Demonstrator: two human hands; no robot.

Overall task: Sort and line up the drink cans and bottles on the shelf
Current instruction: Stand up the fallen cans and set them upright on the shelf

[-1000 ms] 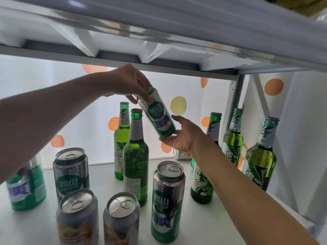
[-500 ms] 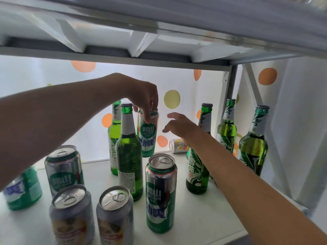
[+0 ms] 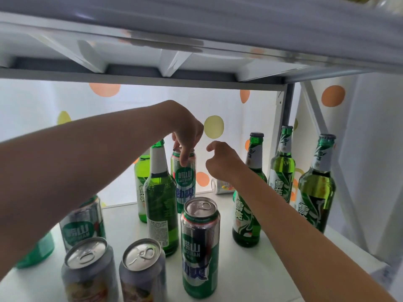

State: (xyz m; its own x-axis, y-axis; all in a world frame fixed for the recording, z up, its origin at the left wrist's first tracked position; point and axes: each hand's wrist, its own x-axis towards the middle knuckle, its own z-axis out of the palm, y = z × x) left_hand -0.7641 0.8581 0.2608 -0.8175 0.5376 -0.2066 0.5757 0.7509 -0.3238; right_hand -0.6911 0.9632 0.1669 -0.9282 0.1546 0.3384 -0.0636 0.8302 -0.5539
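Note:
A tall green and silver can [image 3: 185,182] stands upright at the back of the white shelf [image 3: 283,269]. My left hand [image 3: 185,132] grips its top rim from above with fingertips. Just to the right of that can, my right hand [image 3: 224,161] hovers with loosely curled fingers and holds nothing. Two green bottles [image 3: 160,205] stand right of my left forearm, in front of the held can. Another tall green can [image 3: 200,247] stands in the front middle. Three green bottles [image 3: 246,216] stand on the right side.
Two silver cans [image 3: 142,273] stand at the front, and another green can [image 3: 81,227] sits under my left forearm. A small can [image 3: 221,187] lies on its side at the back. The upper shelf [image 3: 196,62] hangs low overhead. A metal post [image 3: 281,120] rises at the back right.
The can was carried tilted in the air between both hands, then lowered upright onto the back of the shelf. My right hand let go and drew slightly away to the right.

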